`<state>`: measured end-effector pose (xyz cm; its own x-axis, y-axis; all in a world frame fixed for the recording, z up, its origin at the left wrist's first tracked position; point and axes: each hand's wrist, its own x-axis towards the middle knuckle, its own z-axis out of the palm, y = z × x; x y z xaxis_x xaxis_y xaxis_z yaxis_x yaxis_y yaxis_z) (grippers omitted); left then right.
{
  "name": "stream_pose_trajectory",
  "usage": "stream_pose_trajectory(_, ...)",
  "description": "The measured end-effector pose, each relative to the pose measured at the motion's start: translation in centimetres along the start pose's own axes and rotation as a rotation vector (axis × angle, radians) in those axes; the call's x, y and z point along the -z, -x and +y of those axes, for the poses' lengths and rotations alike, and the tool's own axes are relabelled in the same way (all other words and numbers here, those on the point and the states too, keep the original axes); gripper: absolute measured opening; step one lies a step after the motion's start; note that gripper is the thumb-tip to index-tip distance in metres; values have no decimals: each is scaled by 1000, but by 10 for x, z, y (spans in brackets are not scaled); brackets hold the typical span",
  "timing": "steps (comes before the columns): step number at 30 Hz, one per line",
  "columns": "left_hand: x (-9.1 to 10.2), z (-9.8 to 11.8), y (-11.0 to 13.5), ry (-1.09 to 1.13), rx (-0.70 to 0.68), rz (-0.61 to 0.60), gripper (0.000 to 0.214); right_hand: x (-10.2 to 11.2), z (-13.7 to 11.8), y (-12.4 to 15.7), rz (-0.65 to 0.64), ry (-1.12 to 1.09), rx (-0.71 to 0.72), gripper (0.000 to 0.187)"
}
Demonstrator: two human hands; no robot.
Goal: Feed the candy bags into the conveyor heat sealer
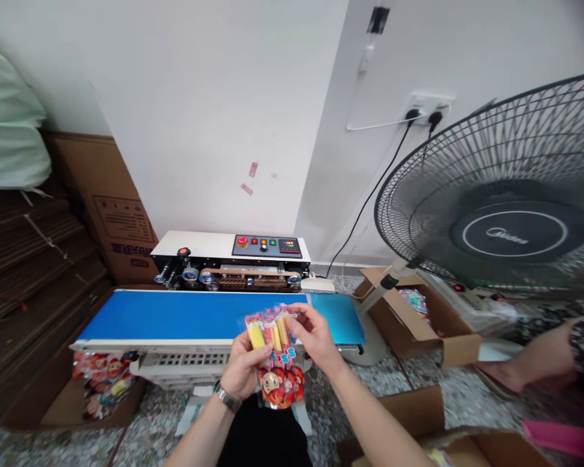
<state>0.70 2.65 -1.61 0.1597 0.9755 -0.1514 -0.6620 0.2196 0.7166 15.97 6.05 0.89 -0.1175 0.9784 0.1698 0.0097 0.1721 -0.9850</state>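
Note:
Several printed plastic packets [281, 384] are fanned together in front of me, with yellow and pink pieces inside and a red cartoon figure at the bottom. My left hand [243, 368], with a metal watch [228, 397] on the wrist, is closed around their left side, thumb across the front. At their upper right edge, the fingers of my right hand [315, 334] pinch the packets. Both hands are just over the front edge of a blue conveyor belt [185, 314]. Behind the belt stands a band sealing machine [199, 243] with a lit control panel [267, 246].
A large fan [511, 227] stands on the right, near an open carton [423, 324] of packets. Another carton [68, 402] with printed packets sits at lower left, and one [486, 447] at lower right. Flattened cardboard [29, 259] is stacked left. Another person's leg [540, 350] shows at right.

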Motion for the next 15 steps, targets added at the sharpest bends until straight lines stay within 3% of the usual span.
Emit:
stream_pose_trajectory(12, -2, -8, 0, 118, 17, 35, 29, -15, 16, 9, 2, -132, -37, 35)
stream_pose_trajectory(15, 2, -7, -2, 108, 29, 54, 28, -3, 31, 1, 98, -47, -45, 26)
